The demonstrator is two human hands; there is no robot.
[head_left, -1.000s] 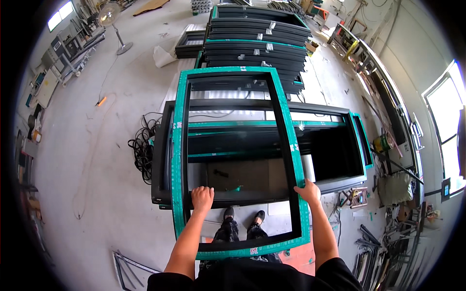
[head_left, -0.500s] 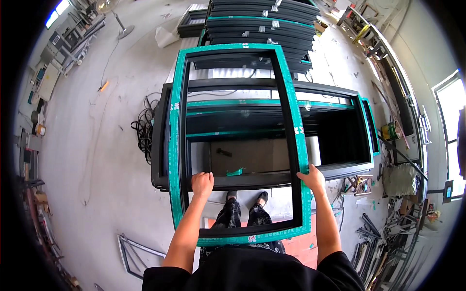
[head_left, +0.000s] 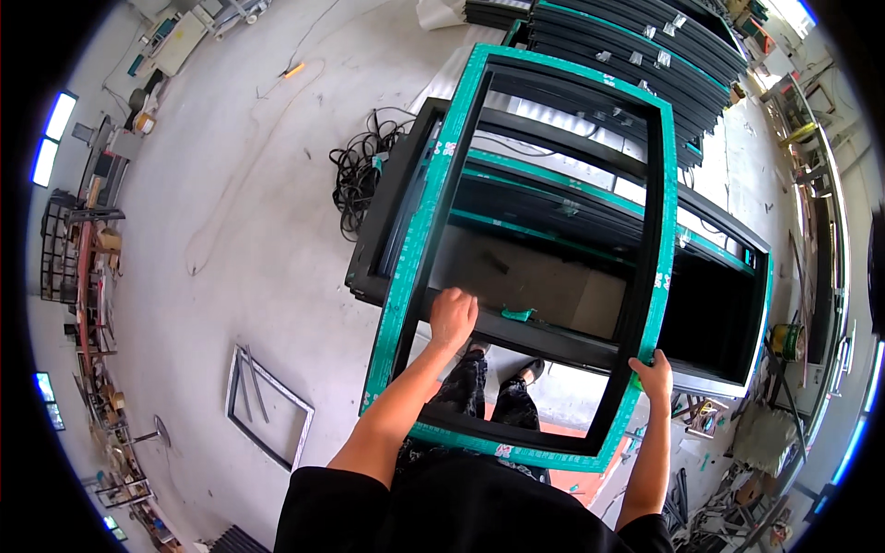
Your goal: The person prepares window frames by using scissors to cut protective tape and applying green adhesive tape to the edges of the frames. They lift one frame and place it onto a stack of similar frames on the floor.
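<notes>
A rectangular window frame (head_left: 660, 276), black inside with green printed film along its outer faces, leans in front of me above other frames. My right hand (head_left: 654, 376) grips its right bar low down, thumb on the green face. My left hand (head_left: 454, 316) is closed, fingers curled, beside the left bar's inner edge; what its fingers hold is hidden. Through the opening I see a dark frame (head_left: 553, 335) lying below, with a green scrap (head_left: 517, 315) on its near bar. My feet show under the near end.
A tall stack of dark frames (head_left: 627, 55) stands at the far side. Tangled black cable (head_left: 364, 175) lies on the floor to the left. A small metal frame (head_left: 300, 433) with loose strips rests at lower left. Racks and a green-labelled drum (head_left: 786, 341) line the right.
The whole view has turned, so the window frame and stack now sit further right and tilted. My left hand is now further from the left bar; my right hand keeps its hold.
</notes>
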